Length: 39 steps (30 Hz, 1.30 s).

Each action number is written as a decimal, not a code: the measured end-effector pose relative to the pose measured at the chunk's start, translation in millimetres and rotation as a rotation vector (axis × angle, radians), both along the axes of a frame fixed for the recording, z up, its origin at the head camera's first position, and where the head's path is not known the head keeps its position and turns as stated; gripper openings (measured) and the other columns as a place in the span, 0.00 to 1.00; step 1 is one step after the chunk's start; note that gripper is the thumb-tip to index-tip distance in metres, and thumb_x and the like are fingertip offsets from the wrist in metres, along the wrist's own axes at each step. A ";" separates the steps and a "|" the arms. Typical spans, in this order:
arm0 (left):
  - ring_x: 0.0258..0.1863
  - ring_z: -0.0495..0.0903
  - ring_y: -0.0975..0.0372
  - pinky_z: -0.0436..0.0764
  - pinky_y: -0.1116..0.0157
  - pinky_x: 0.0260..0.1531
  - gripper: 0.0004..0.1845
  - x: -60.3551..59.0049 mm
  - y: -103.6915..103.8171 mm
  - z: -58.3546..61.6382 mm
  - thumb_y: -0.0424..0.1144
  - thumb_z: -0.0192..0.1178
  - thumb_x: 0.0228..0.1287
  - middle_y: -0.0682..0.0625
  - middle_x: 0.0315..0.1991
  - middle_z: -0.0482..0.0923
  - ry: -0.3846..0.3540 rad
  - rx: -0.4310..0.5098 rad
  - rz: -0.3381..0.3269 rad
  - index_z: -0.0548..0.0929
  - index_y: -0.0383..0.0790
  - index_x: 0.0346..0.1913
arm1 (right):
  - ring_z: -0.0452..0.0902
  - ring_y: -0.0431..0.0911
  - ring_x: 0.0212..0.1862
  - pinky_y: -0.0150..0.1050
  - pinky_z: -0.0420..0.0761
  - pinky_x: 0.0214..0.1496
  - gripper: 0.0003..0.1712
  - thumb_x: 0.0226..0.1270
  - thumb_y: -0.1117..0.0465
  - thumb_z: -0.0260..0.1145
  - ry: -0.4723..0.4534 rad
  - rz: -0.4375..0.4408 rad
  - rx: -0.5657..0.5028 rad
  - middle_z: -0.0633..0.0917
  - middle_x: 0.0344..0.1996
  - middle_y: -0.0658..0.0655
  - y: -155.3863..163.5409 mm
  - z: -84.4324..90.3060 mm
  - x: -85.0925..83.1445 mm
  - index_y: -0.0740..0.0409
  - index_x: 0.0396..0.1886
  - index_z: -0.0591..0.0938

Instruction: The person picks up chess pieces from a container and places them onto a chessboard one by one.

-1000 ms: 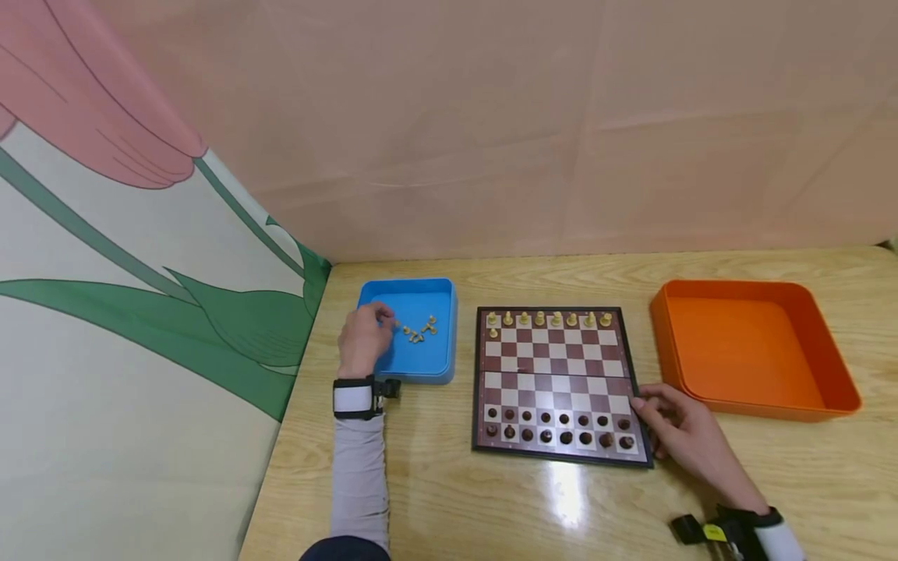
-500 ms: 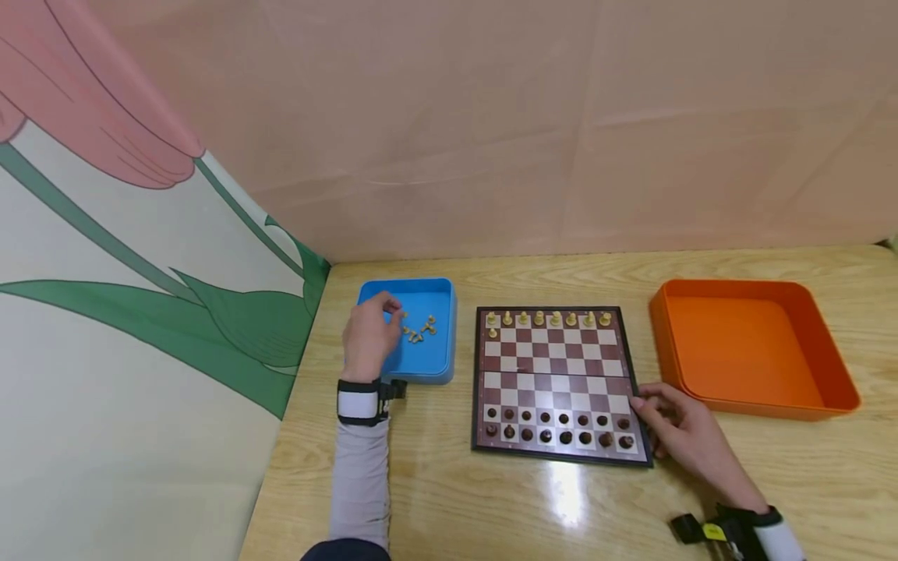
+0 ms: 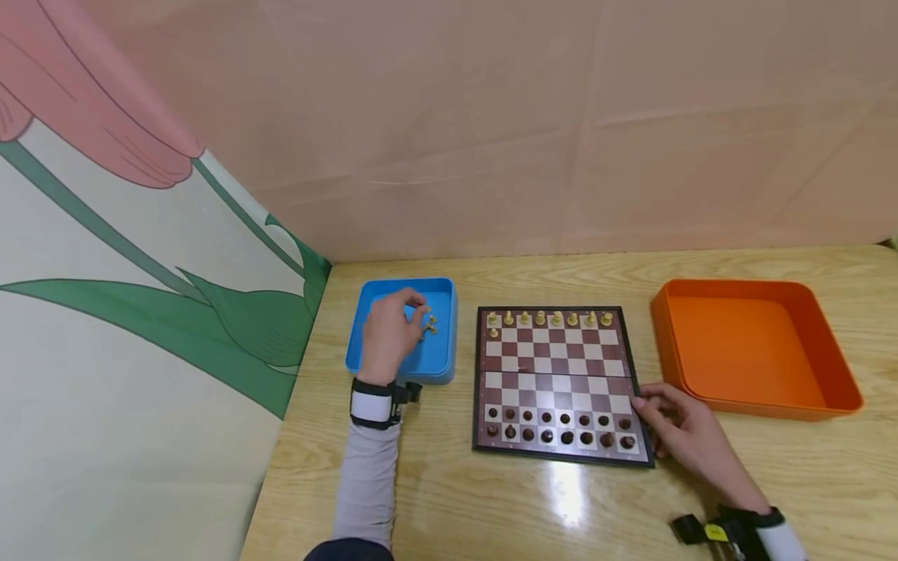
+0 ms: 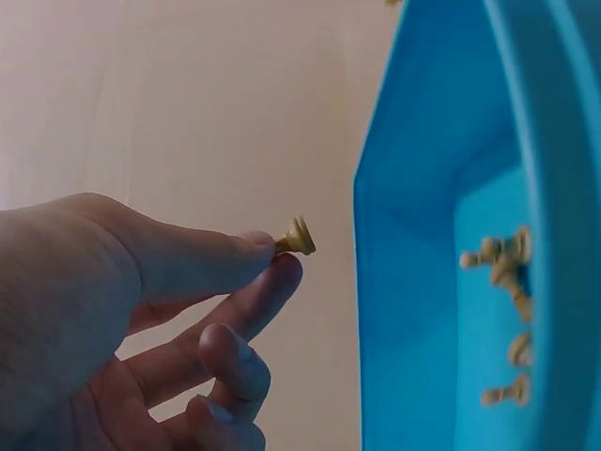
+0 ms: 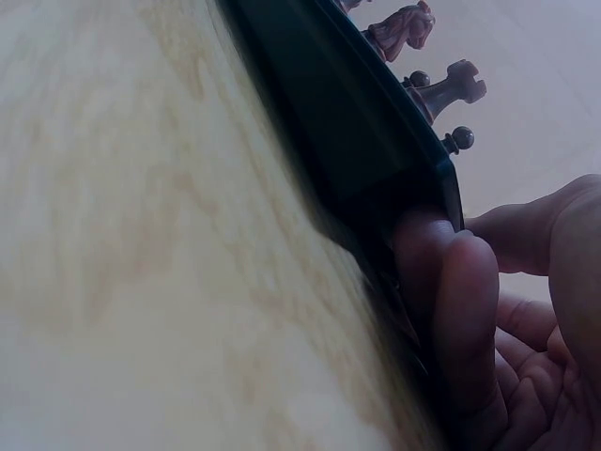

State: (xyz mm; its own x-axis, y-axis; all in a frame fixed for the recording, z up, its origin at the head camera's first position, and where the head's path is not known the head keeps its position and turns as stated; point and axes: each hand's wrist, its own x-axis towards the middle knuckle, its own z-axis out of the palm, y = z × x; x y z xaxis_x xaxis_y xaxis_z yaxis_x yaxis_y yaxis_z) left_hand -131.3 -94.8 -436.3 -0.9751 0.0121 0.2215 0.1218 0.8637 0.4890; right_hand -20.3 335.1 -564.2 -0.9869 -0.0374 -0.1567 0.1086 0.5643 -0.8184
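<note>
My left hand [image 3: 389, 335] is over the blue tray [image 3: 440, 360], pinching a gold chess pawn [image 4: 298, 237] by its head between thumb and index finger, base outward. Several more gold pawns [image 4: 507, 390] lie loose in the tray, partly hidden by the hand in the head view. My right hand [image 3: 691, 436] grips the right edge of the chessboard [image 3: 561, 382], thumb at the top edge and fingers tucked against its side and underneath. Gold pieces [image 3: 540, 318] line the board's far row, with one gold pawn [image 3: 494, 333] in front at the left. Dark pieces [image 3: 567, 438] fill the two near rows.
An orange tray [image 3: 754, 343] with nothing seen in it stands right of the board, close to my right hand. The wooden table [image 3: 456, 499] meets a beige cloth backdrop [image 3: 491, 156] behind and a flower-printed cloth [image 3: 175, 366] at the left.
My left hand has moved rightward across the blue tray, from its left side toward its middle. The right hand and the chessboard have stayed in place.
</note>
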 end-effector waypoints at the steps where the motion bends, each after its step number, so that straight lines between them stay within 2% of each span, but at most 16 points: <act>1: 0.21 0.77 0.62 0.68 0.64 0.15 0.08 -0.4 1.9 -1.3 0.40 0.67 0.76 0.48 0.47 0.91 0.000 0.000 -0.013 0.91 0.42 0.51 | 0.79 0.46 0.21 0.40 0.83 0.23 0.28 0.84 0.46 0.61 0.000 0.000 0.000 0.87 0.37 0.61 0.0 -0.1 0.1 0.63 0.67 0.78; 9: 0.22 0.78 0.64 0.69 0.65 0.16 0.08 -2.3 19.6 -8.7 0.40 0.67 0.76 0.49 0.45 0.91 0.032 0.007 -0.092 0.91 0.43 0.50 | 0.79 0.47 0.22 0.39 0.83 0.24 0.29 0.84 0.45 0.61 -0.006 0.008 -0.005 0.87 0.38 0.61 0.1 0.9 0.3 0.64 0.67 0.77; 15: 0.24 0.78 0.65 0.71 0.66 0.17 0.06 -1.4 30.6 -12.6 0.41 0.68 0.76 0.51 0.45 0.91 0.012 -0.002 -0.115 0.91 0.46 0.49 | 0.79 0.47 0.22 0.39 0.83 0.24 0.28 0.84 0.46 0.61 -0.007 0.003 -0.006 0.86 0.37 0.61 -1.1 1.7 0.3 0.63 0.67 0.78; 20: 0.22 0.76 0.66 0.70 0.66 0.17 0.06 0.2 40.5 -16.0 0.40 0.68 0.76 0.52 0.44 0.91 -0.006 0.011 -0.165 0.91 0.47 0.49 | 0.79 0.47 0.22 0.40 0.83 0.23 0.27 0.84 0.46 0.61 -0.004 0.000 -0.012 0.87 0.37 0.61 -1.3 2.3 0.3 0.63 0.67 0.77; 27: 0.15 0.68 0.67 0.63 0.69 0.14 0.05 1.3 58.8 -21.6 0.39 0.69 0.75 0.54 0.43 0.91 -0.023 -0.002 -0.235 0.91 0.45 0.48 | 0.79 0.47 0.22 0.40 0.83 0.23 0.28 0.84 0.46 0.61 -0.009 0.004 -0.007 0.87 0.36 0.61 -0.4 3.1 0.1 0.63 0.67 0.77; 32: 0.13 0.66 0.66 0.60 0.70 0.13 0.05 0.1 71.3 -20.3 0.40 0.69 0.75 0.55 0.41 0.90 -0.016 -0.027 -0.249 0.91 0.47 0.47 | 0.79 0.47 0.22 0.40 0.83 0.24 0.28 0.84 0.45 0.61 -0.009 0.000 -0.001 0.87 0.37 0.61 0.2 3.6 0.0 0.63 0.67 0.77; 39: 0.20 0.74 0.68 0.68 0.71 0.17 0.06 -3.1 83.0 -19.3 0.40 0.68 0.76 0.56 0.34 0.87 -0.008 -0.038 -0.276 0.92 0.46 0.47 | 0.79 0.47 0.23 0.40 0.84 0.25 0.30 0.84 0.44 0.61 -0.021 0.003 -0.006 0.87 0.39 0.62 -0.4 3.7 0.4 0.63 0.68 0.77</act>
